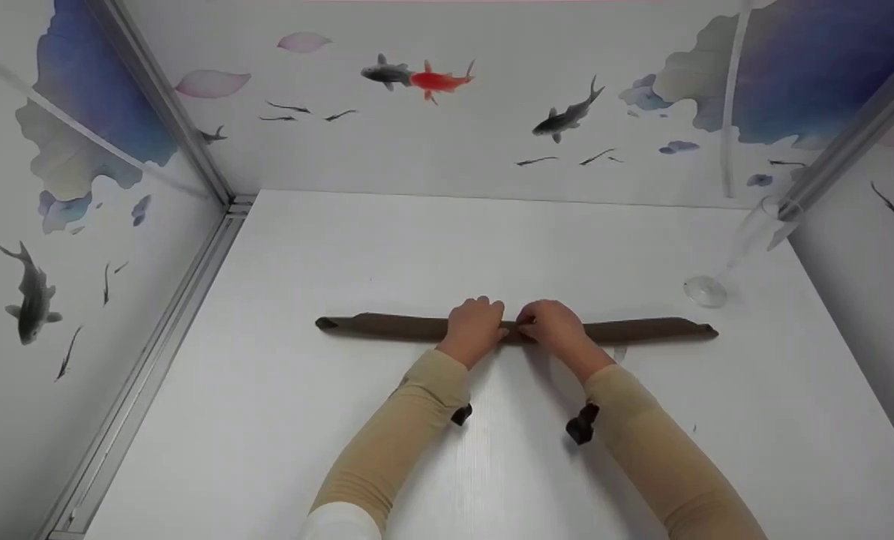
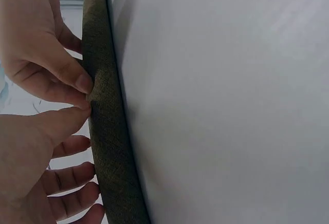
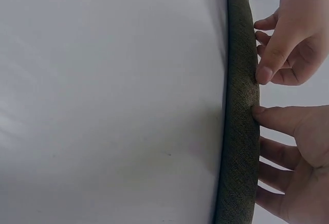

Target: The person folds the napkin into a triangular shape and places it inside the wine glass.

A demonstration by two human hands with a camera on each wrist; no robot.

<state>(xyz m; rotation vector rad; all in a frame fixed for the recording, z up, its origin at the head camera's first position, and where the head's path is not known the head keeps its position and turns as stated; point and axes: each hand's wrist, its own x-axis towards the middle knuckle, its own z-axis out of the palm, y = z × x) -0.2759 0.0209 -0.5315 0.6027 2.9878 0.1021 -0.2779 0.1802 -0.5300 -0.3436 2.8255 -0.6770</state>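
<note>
A brown cloth (image 1: pixel 398 328), rolled into a long narrow tube, lies crosswise on the white table. Its left end shows an open, folded tip. My left hand (image 1: pixel 473 330) and right hand (image 1: pixel 556 330) hold the roll near its middle, a small gap apart. In the left wrist view, the left thumb lies at the roll's upper edge, and the other fingertips are spread along it, partly behind the cloth (image 2: pixel 110 126). The right wrist view shows the right thumb (image 3: pixel 275 117) on the edge of the roll, with the other fingers reaching behind it.
A clear stemmed glass (image 1: pixel 706 291) stands at the back right, beyond the roll's right end. White panels with painted fish (image 1: pixel 567 116) enclose the table (image 1: pixel 282 450) at the back and sides. A metal frame rail (image 1: pixel 158 345) runs along the left edge.
</note>
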